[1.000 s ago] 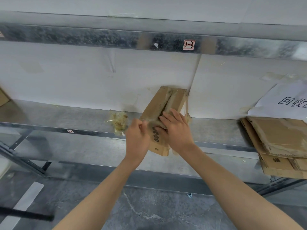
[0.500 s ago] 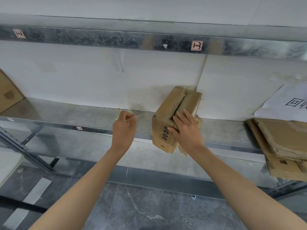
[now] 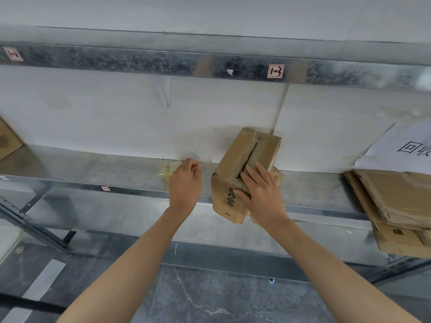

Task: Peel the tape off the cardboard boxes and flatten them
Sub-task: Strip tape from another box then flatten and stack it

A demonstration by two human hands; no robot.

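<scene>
Two bare hands are working at a metal shelf (image 3: 105, 166). The right hand (image 3: 263, 192) is gripping the cardboard box (image 3: 233, 159) at its near top edge. Its fingers (image 3: 255, 173) are lying along the top, just beside the open slit between the flaps. The thumb is pressing on the near face, so the edge is clamped between them.

The left hand (image 3: 185, 183) is hovering to the left of the box, apart from it, with the fingers curled together. It is right beside a yellowish wad of tape (image 3: 169, 171) that is lying on the shelf. I cannot tell if the fingertips are pinching any of it.

The box is lying on the shelf at an angle. Its far end is reaching close to the white wall panel (image 3: 116, 117), and its near end is hanging over the front edge of the shelf. The near face is showing a row of black round marks and "#8".

Further right, a stack of flattened cardboard (image 3: 396, 201) is lying on the same shelf, also sticking out over the edge. A white paper sheet (image 3: 401, 145) with black characters is leaning behind the stack. On the upper beam (image 3: 140, 59) a small red-framed label (image 3: 275, 71) is sticking. At the far left edge, part of another box (image 3: 7, 141) is showing.
</scene>
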